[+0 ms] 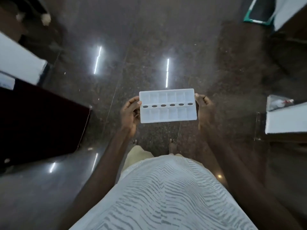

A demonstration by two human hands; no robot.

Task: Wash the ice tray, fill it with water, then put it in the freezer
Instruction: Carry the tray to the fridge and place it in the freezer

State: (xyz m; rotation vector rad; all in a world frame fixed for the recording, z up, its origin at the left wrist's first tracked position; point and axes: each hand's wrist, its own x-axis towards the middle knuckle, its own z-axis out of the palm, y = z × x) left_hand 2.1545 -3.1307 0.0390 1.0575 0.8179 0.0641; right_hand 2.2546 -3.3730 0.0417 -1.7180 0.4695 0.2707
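White translucent plastic ice tray [168, 105]: rectangular, two rows of six compartments, a line of six dark oval openings along the middle between the rows. Held level, long side running 9 to 3 o'clock, at the centre of view, in the air above the floor and resting on nothing. Whether the compartments hold water cannot be told.

Left hand [130, 113]: at the tray's 9 o'clock short edge, closed on it, thumb over the top rim, fingers curled beneath.

Right hand [204, 112]: at the tray's 3 o'clock short edge, closed on it, thumb tip on the rim, remaining fingers hidden under the tray.

Shirt [164, 193]: pale, with a wavy woven pattern, at 6 o'clock from the tray, filling the lower frame. Bare toes [172, 143] show just above it.

Floor [149, 47]: dark speckled polished stone, with bright strip reflections at 12 o'clock from the tray.

Dark maroon furniture [41, 120]: at 9 o'clock, well apart from the tray; kind unclear.

White slab edges [285, 121]: at 3 o'clock, blurred.

Green-edged dark item [259, 10]: at 1 o'clock, far corner, blurred.
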